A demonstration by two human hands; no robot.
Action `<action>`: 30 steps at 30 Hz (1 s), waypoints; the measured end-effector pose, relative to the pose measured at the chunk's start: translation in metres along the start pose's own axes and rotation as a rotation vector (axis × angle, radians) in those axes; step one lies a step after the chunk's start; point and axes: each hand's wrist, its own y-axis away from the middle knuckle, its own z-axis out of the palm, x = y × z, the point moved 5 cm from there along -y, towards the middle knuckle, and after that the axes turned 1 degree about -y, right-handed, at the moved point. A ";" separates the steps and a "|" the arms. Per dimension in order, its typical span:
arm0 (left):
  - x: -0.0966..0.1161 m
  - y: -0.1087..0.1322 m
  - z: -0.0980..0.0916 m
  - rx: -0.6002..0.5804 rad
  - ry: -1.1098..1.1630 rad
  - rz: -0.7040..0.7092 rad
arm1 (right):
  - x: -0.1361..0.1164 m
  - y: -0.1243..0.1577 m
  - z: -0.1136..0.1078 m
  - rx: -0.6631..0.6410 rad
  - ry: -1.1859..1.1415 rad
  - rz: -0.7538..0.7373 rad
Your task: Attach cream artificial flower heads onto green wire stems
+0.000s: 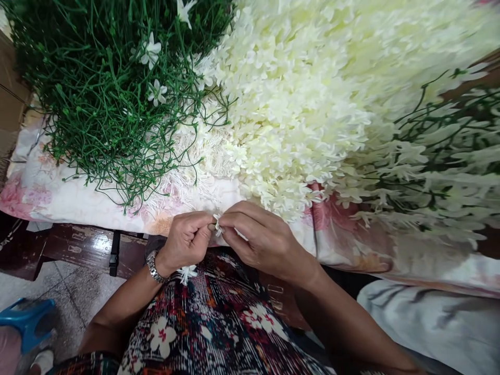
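Observation:
My left hand (189, 237), with a metal watch on its wrist, is closed in a pinch near the table's front edge. My right hand (265, 239) meets it from the right, thumb and forefinger pinched on a small white artificial flower (218, 227). The left fingertips touch the same spot; most of the stem there is hidden by the fingers. Below the left hand hangs another white artificial flower (187, 273), seemingly on the piece that this hand grips. Just beyond both hands lie loose white stamen threads (195, 172).
A heap of green artificial stems (113, 109) covers the back left. Cream-white petals (297, 104) are piled at the centre and right. Finished-looking flower sprays (437, 172) lie at the right. Floral cloth (128, 213) covers the table. A blue stool (29, 323) stands lower left.

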 end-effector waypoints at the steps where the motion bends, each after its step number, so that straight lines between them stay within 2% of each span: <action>1: 0.000 0.000 0.000 -0.004 0.017 -0.018 | 0.001 0.000 -0.001 -0.002 -0.010 0.009; 6: 0.000 0.003 -0.003 0.012 0.153 -0.091 | 0.003 0.003 -0.010 0.008 -0.196 0.082; 9: 0.001 0.004 -0.003 0.006 0.157 -0.097 | 0.004 0.005 -0.013 0.027 -0.318 0.130; 17: 0.006 0.003 -0.001 0.020 0.124 0.018 | 0.009 0.010 -0.012 0.074 -0.434 0.147; 23: 0.008 0.003 -0.001 0.042 0.066 0.049 | 0.010 0.011 -0.012 0.125 -0.387 0.164; 30: 0.010 0.005 0.001 0.044 -0.035 0.079 | 0.005 0.010 -0.010 0.146 -0.202 0.087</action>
